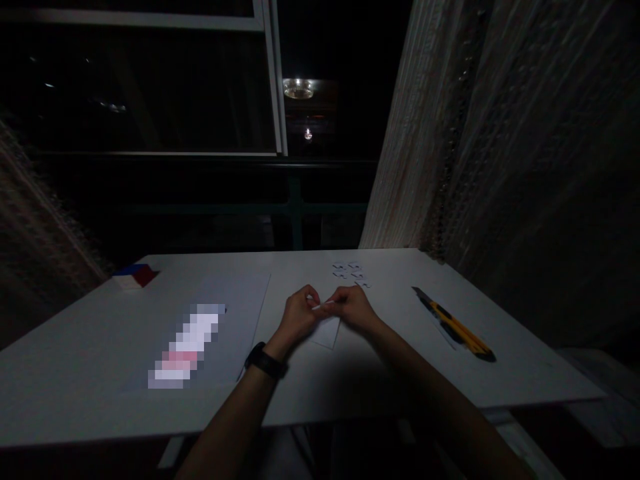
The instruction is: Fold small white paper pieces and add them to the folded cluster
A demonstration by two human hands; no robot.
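Observation:
Both hands meet over the middle of the white table. My left hand (299, 313), with a black band on its wrist, pinches the upper edge of a small piece of white paper (326, 333). On the same edge, from the other side, the fingertips of my right hand (355, 307) are closed too. The lower part of the paper hangs or lies below the fingers; whether it touches the table I cannot tell. Just beyond my hands lie several small white slips (349, 274) with dark marks.
A yellow and black utility knife (453, 327) lies at the right, blade out. On the left is a large white sheet (250, 293) with a pixelated bright item (187, 343) on it. A coloured cube (134, 276) sits at the far left. Curtains (400, 147) flank the dark window.

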